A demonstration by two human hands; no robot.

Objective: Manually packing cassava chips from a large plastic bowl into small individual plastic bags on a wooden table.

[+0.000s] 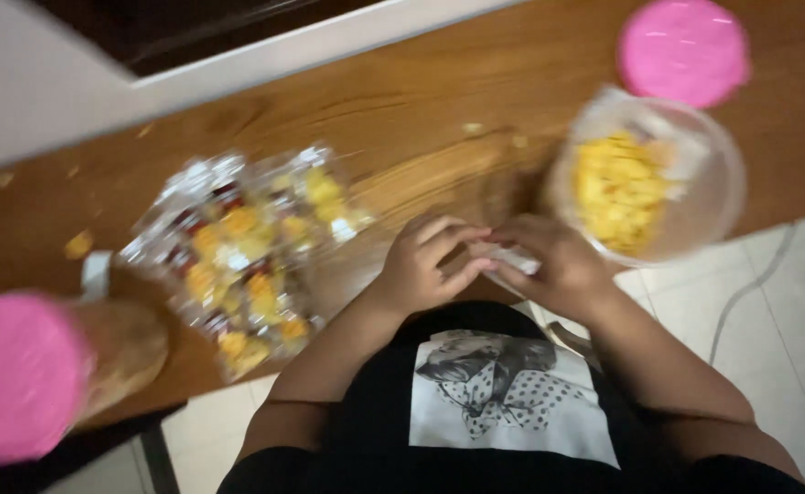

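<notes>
A: Wrapper (515, 261) — both hands pinch it at the near bench (439, 101) edge, left hand (428, 265) fingers and right hand (558, 270) fingers clamped on its ends, as if to tear it.

B: And beyond?

A: Bowl (704, 210) of yellow pieces beside the right hand, handy for dropping; packets (247, 247) left; pink lid (684, 50) farthest.

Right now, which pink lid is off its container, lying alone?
The pink lid at top right, flat on the wooden table beyond the clear bowl of yellow pieces. The other pink lid, at lower left, sits on its jar.
</notes>
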